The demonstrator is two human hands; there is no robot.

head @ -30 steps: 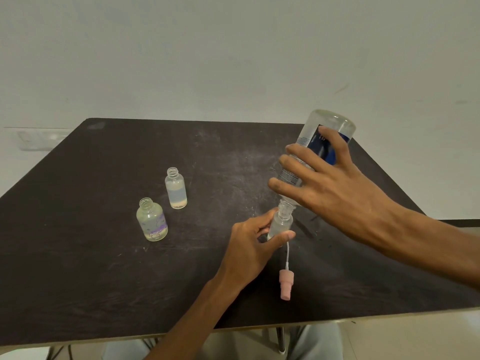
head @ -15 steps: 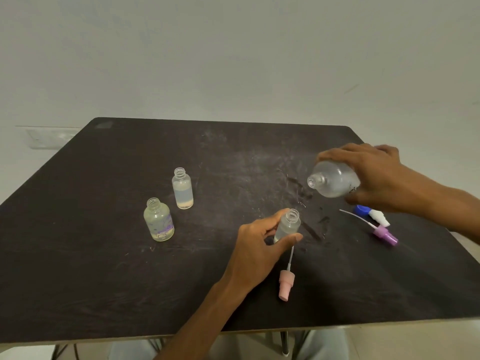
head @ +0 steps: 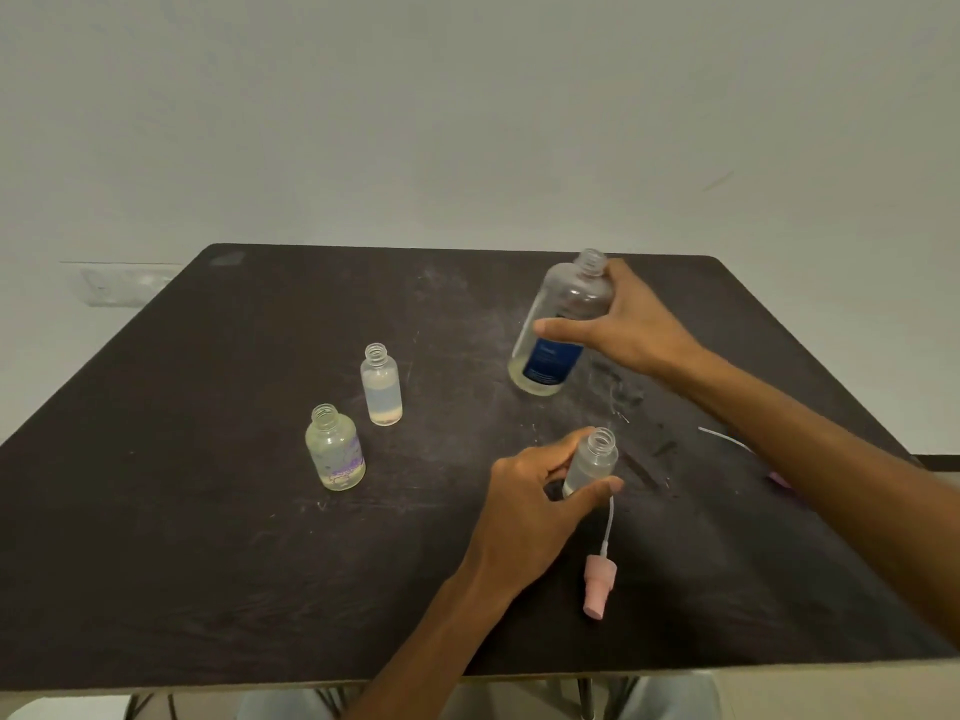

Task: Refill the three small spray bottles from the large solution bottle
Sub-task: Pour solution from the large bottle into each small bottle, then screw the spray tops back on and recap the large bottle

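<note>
The left hand [head: 524, 504] was clasped round a small uncapped bottle [head: 592, 462], presumably to steady it upright on the bench [head: 208, 563]. The right hand [head: 631, 322] gripped the large bottle [head: 558, 330], nearly upright, its base at or just above the bench, far of the small one. Two more open small bottles [head: 358, 415] stood left, apart. A pink sprayer [head: 600, 584] lay near, evidently removed for filling.

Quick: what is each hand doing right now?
Left hand: closed around small spray bottle.
Right hand: closed around large solution bottle.
</note>
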